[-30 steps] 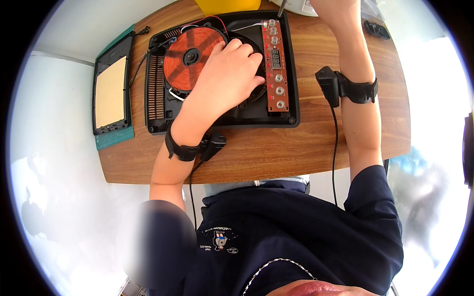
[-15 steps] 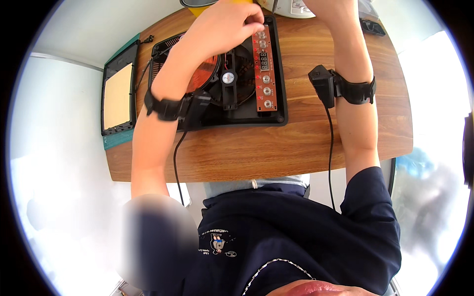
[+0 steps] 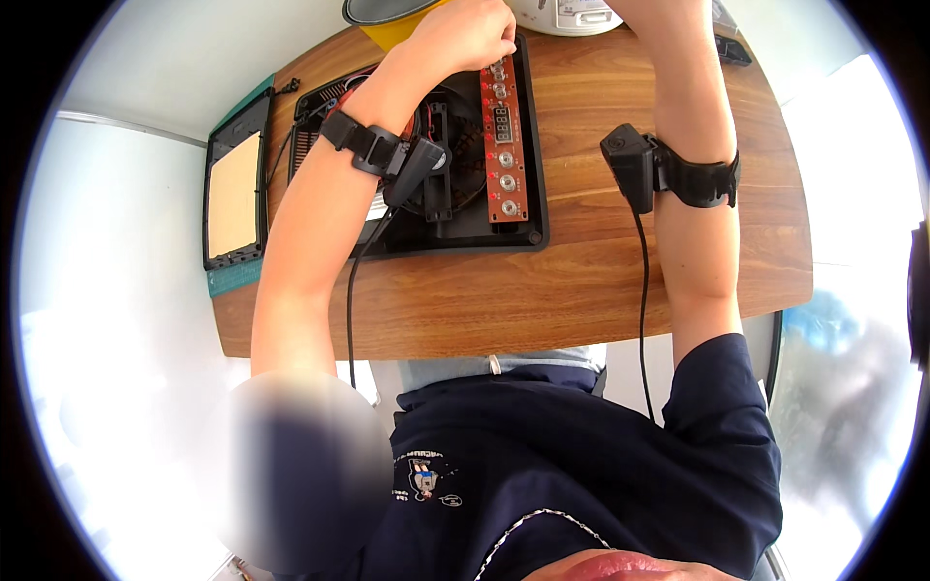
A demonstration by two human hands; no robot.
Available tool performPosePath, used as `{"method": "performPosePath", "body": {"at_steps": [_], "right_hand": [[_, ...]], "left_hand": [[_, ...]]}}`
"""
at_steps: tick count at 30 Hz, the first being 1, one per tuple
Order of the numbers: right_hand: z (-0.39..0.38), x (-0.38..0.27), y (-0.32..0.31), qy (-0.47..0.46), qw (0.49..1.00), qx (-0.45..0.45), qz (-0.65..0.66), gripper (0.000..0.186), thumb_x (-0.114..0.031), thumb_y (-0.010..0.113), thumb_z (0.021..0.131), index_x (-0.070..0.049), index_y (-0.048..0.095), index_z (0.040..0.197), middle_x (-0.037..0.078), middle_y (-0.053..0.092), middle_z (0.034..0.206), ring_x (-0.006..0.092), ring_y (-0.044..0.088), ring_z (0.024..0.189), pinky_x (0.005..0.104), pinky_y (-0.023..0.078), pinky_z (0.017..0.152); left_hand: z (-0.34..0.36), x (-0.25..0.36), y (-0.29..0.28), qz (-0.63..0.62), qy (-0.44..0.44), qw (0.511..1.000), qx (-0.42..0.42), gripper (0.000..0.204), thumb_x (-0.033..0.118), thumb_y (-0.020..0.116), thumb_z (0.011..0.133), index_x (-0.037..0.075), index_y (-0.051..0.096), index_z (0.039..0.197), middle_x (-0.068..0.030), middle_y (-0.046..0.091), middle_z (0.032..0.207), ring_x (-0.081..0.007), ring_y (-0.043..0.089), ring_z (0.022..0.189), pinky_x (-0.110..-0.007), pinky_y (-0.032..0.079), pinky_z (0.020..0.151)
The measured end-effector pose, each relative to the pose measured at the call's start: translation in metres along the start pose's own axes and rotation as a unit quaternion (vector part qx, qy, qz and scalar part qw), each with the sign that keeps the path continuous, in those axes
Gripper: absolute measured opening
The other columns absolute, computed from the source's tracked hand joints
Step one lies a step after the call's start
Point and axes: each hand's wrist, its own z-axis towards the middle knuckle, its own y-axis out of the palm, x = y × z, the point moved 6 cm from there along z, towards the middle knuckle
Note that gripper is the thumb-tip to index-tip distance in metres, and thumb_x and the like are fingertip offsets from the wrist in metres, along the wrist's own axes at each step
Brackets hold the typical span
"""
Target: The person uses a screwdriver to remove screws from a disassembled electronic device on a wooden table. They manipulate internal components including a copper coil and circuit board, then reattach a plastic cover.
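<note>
- Opened cooker base [image 3: 455, 218], a black square housing with its top off, sits on the far left half of the wooden table [image 3: 601, 290], its near edge well back from the table's near edge.
- Bare wood runs wide along the near side and to the right of the housing; that is the free room I have.
- My left forearm crosses over the housing's left part, hiding most of the fan and coil beneath.
- Left of the housing, a dark framed panel [image 3: 234, 194] with a tan face lies on a teal mat, overhanging the table's left edge.
- A red control board [image 3: 504, 145] with a row of buttons lines the housing's right inner edge.
- My left hand [image 3: 470, 34] is curled at the board's far end, fingers pinched narrow; what they pinch, I cannot tell.
- My right hand is out of the picture past the far edge; only its forearm and black wrist strap [image 3: 678, 174] show.
</note>
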Motion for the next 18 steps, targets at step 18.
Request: {"method": "performPosePath", "body": {"at_steps": [18], "right_hand": [[-0.001, 0.012, 0.006, 0.032, 0.999, -0.019, -0.023, 0.04, -0.004, 0.068, 0.09, -0.003, 0.065, 0.13, 0.005, 0.065, 0.08, 0.0132, 0.061, 0.068, 0.0303, 0.05, 0.064]], "left_hand": [[-0.007, 0.013, 0.006, 0.096, -0.06, 0.992, 0.065, 0.014, 0.011, 0.065, 0.076, -0.001, 0.071, 0.074, -0.0249, 0.07, 0.077, -0.0432, 0.071, 0.077, -0.052, 0.058, 0.069]]}}
